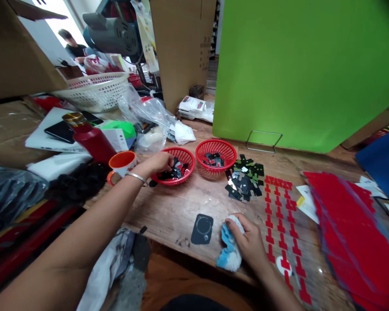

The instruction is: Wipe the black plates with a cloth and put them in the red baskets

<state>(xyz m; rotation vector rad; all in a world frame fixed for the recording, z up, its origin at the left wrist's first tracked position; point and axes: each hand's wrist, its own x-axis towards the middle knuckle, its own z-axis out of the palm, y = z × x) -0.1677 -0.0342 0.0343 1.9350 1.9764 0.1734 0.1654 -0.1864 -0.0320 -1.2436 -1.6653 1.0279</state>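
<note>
My left hand (163, 163), a silver bangle at the wrist, reaches into the left red plastic basket (190, 160). Its fingers are bent together over small flat black pieces (174, 173), some with red or silver parts; what sits between the fingertips is hidden. In my right hand (248, 240) is a crumpled blue-and-white cloth (231, 248), resting near the table's front edge. Just left of the cloth lies a dark rectangular plate (202, 229) with a ring mark. A second red basket (216, 167) also holds small pieces. Beside it is a loose heap of black pieces (245, 181).
Red T-shaped pieces (282, 224) lie in rows at the right, near red sheets (350, 224). An orange-rimmed mug (123, 160) and red bottle (92, 140) stand by my left forearm. A green panel (298, 73) and wire stand (262, 141) are behind. A person (73, 45) is far left.
</note>
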